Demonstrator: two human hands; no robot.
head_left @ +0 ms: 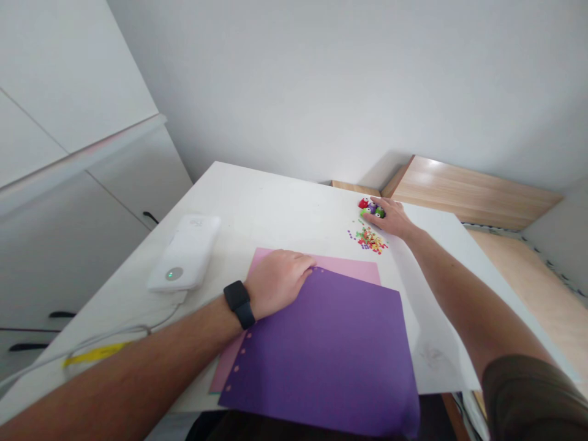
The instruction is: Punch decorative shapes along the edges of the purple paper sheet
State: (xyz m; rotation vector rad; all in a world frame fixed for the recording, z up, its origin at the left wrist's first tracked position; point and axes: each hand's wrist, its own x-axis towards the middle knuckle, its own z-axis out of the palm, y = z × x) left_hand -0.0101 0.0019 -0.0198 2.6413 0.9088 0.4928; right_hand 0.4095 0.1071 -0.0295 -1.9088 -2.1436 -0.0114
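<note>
My left hand (285, 280), with a dark watch on its wrist, is closed at the upper left corner of a purple sheet of paper (331, 349). Small round holes run along the sheet's left edge, with a few more by my fingertips. Its lower right corner bends over the table's front edge. Beneath it lies a pink sheet (353, 267). At the far right, my right hand (388, 215) spreads its thumb and fingers over several small red, purple and green pieces with eyes (371, 210). A pile of tiny multicoloured paper bits (371, 240) lies just in front.
A white box-shaped device (186, 254) with a lit round button stands on the left of the white table (266, 202). Its cable and a yellow strip (94, 353) lie nearer me. White cabinets (92, 202) flank the left; wooden furniture (473, 190) stands behind right.
</note>
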